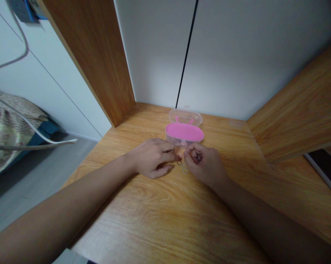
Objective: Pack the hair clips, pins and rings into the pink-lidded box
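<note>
My left hand point(154, 157) and my right hand point(203, 163) rest close together on the wooden desk point(165, 220). Both have curled fingers, pinching at a small chain of thin metal rings point(181, 165) that lies between them on the desk. Just behind the hands stands a small pink case point(184, 132) with its clear lid point(185, 116) flipped open toward the wall. What is inside the case is hidden.
Wooden side panels point(99, 55) rise at the left and right point(300, 110) of the desk, with white wall panels point(236, 47) behind. A dark phone-like slab point(324, 168) lies at the right. A patterned cushion point(8, 124) and grey floor are to the left.
</note>
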Action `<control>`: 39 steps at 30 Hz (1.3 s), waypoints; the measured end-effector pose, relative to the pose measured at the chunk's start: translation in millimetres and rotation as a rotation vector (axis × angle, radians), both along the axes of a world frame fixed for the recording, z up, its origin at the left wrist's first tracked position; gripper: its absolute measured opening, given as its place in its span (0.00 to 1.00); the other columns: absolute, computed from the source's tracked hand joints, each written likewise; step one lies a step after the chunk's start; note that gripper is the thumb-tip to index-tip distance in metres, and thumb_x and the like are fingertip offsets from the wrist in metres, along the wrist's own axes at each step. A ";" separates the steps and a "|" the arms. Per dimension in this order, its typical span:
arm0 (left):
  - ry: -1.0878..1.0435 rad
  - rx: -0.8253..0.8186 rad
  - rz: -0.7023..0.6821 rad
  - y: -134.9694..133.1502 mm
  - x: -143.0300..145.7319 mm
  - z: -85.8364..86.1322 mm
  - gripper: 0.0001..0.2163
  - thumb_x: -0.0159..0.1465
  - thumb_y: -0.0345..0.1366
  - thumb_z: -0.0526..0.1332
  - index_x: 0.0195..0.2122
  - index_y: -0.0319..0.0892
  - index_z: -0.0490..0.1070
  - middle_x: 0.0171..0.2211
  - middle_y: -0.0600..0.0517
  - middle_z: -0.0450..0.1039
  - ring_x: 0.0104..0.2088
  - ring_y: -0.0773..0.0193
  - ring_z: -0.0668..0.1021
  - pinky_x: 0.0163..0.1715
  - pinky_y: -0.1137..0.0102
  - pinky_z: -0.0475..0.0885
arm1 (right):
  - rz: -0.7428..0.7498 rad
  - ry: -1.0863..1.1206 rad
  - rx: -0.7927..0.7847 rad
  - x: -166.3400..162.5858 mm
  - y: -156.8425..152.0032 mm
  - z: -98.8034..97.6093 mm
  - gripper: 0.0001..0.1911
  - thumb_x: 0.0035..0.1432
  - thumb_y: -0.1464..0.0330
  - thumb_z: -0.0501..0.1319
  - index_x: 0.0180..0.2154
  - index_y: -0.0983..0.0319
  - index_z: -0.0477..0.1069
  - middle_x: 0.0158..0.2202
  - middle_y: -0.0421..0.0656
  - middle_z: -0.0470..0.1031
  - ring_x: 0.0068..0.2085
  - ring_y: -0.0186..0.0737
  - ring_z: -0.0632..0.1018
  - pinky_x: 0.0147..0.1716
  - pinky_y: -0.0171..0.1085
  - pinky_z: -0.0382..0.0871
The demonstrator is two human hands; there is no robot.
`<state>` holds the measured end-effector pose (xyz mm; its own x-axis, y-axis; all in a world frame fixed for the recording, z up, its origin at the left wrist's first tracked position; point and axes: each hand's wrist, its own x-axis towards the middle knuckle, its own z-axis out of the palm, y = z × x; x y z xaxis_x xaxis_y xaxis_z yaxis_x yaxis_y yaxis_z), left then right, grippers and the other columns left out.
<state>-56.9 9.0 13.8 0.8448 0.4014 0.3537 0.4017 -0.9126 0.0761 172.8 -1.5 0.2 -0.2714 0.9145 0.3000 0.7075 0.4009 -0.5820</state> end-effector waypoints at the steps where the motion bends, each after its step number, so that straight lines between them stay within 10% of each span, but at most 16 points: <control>1: 0.000 -0.026 -0.021 -0.8 0.8 0.7 0.15 0.65 0.39 0.57 0.50 0.43 0.75 0.38 0.47 0.72 0.36 0.60 0.76 0.36 0.65 0.70 | -0.006 0.016 0.005 0.5 0.4 0.0 0.05 0.54 0.67 0.60 0.26 0.59 0.69 0.16 0.33 0.65 0.18 0.31 0.66 0.22 0.33 0.53; 39: -0.048 0.134 0.020 2.7 1.9 0.9 0.09 0.67 0.36 0.57 0.32 0.42 0.74 0.32 0.48 0.73 0.37 0.60 0.73 0.37 0.64 0.65 | 0.168 -0.189 0.006 -3.9 -6.7 4.0 0.03 0.55 0.67 0.65 0.31 0.57 0.78 0.18 0.34 0.70 0.20 0.32 0.69 0.24 0.34 0.56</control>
